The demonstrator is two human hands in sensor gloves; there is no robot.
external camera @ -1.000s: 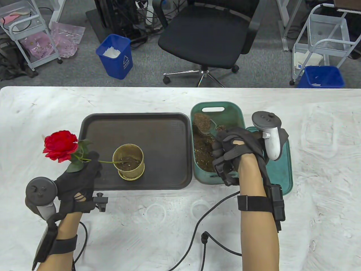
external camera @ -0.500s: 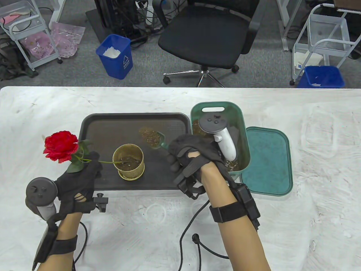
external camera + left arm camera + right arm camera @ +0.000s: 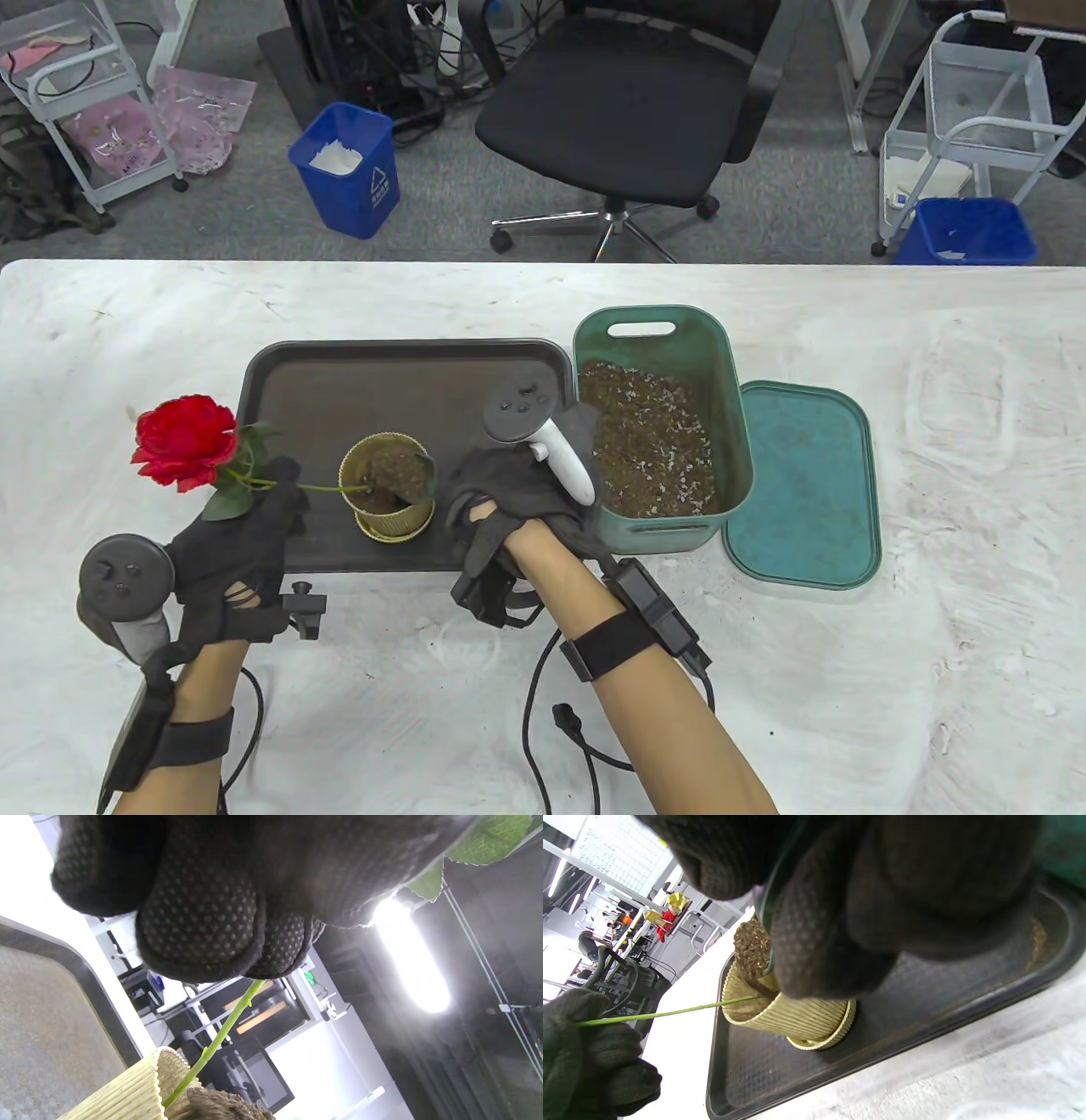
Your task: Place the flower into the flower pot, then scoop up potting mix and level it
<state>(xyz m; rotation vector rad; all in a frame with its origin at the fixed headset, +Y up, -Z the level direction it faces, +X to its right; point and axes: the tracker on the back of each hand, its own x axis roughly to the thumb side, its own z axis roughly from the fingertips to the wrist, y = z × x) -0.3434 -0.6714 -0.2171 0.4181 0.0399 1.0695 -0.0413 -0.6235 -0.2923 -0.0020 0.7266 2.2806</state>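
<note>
The right hand (image 3: 517, 501) has swung left from the green bin (image 3: 662, 340) and now tips a heaped scoop (image 3: 751, 949) over the flower pot (image 3: 387, 486), fingers curled tight round its handle. The left hand (image 3: 242, 531) pinches the flower (image 3: 185, 440) by its stem, which slants into the pot. The pot holds brown potting mix and stands on the dark tray (image 3: 339, 365). Right of the tray, the bin is filled with potting mix (image 3: 649, 441), its lid (image 3: 802, 484) just beside it.

Office or lab workspace: black swivel chair (image 3: 628, 102) on grey carpet well beyond the fingertips, two blue waste bins (image 3: 348, 170), white wire carts (image 3: 81, 102) at both sides, cable tangle under desks. White-covered table (image 3: 933, 509) beneath the fingers.
</note>
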